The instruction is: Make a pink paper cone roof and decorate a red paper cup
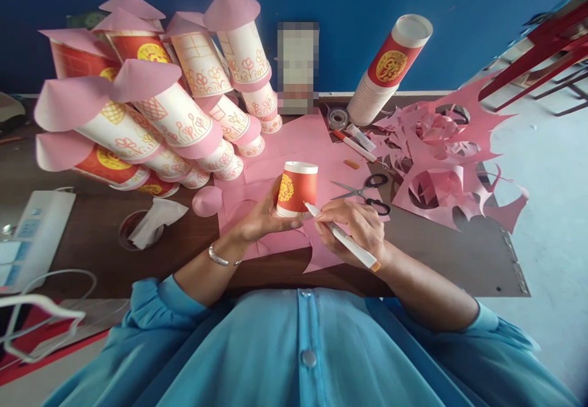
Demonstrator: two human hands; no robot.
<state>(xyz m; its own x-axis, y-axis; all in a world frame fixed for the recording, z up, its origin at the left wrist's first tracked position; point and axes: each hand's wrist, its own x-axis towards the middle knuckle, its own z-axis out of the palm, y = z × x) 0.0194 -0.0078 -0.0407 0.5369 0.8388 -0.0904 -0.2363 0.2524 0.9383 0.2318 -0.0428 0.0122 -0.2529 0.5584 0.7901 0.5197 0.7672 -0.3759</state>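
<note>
A red paper cup (pixel 305 188) with a gold emblem and white bands is held upside down in my left hand (pixel 269 217), fingers wrapped around its left side and base. My right hand (pixel 353 223) grips a white marker (pixel 346 243) with an orange end. The marker's tip meets, or nearly meets, the red side of the cup low on the right. Under both hands lies a pink paper sheet (pixel 271 150). Just beyond my right hand are scissors (pixel 361 193) with black handles, lying with their blades apart.
Cup towers (pixel 193 64) with pink cone roofs crowd the left back. A cup stack (pixel 381 70) leans at the right back beside a tape roll (pixel 337 117), a glue tube (pixel 361 138) and another marker (pixel 353 145). Pink paper scraps (pixel 441 150) pile at right. A small pink cone (pixel 206 201) lies left.
</note>
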